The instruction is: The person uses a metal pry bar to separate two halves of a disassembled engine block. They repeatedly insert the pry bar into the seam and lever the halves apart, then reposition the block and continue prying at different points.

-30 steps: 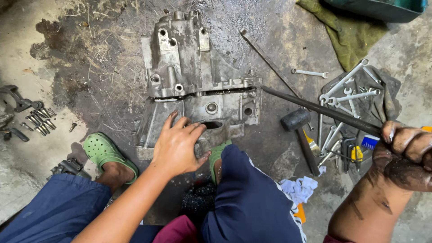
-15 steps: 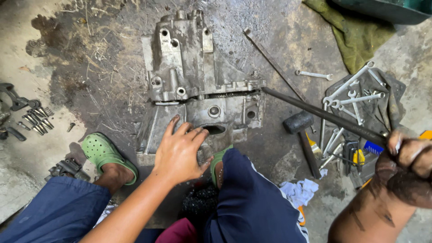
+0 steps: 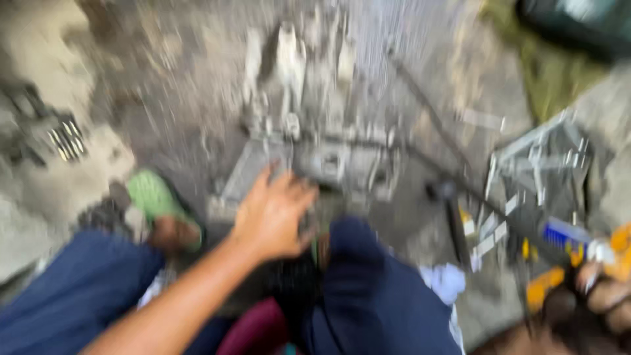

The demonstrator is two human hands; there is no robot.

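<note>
Head view, blurred: left hand [image 3: 273,213] pressing flat, fingers spread, on grey metal casting [image 3: 315,148] lying center frame; right hand [image 3: 608,296] at lower right edge, clenching long dark rod [image 3: 460,181] reaching toward casting; scattered tools [image 3: 532,177] crowding right side.

The picture is badly motion-blurred. No sign or screen shows. Among the tools at right lies a small blue-and-white oblong [image 3: 564,234] that may be a package or label, with yellow-orange shapes [image 3: 544,284] just beside it; what they are cannot be told.
</note>
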